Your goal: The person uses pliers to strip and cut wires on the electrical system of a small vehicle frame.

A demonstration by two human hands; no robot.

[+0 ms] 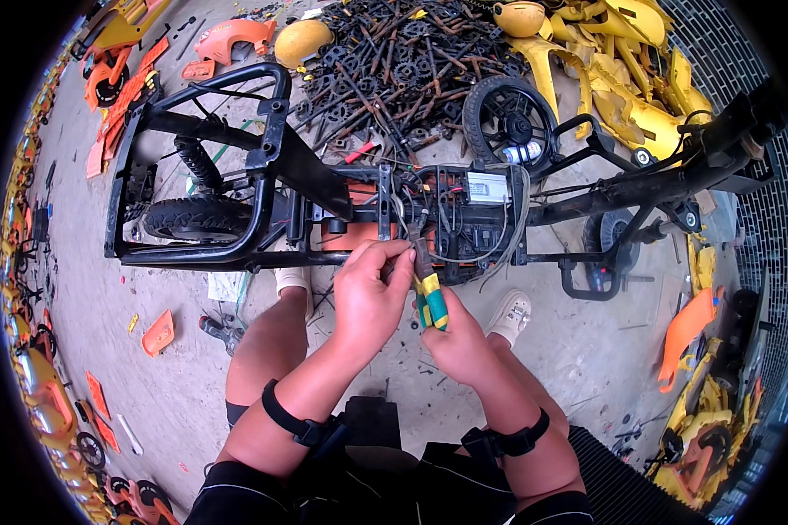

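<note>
Pliers with green and yellow handles (433, 302) are gripped in my right hand (457, 339). Their metal jaws point up and away, close to the fingertips of my left hand (369, 284). The left fingers are pinched together at the wiring; exactly what is between them is too small to make out. Both hands are at the near side of a black scooter frame (193, 260), which stretches across from left to right. In its open middle bay lie tangled cables (510, 238) and a silver box-shaped module (488, 187).
Beyond the frame rises a heap of rusty crank parts (385, 66), with yellow body panels (643, 114) at its right. A black wheel (510, 122) lies against the heap. On the floor at left are an orange panel piece (158, 333) and a dark power tool (219, 331).
</note>
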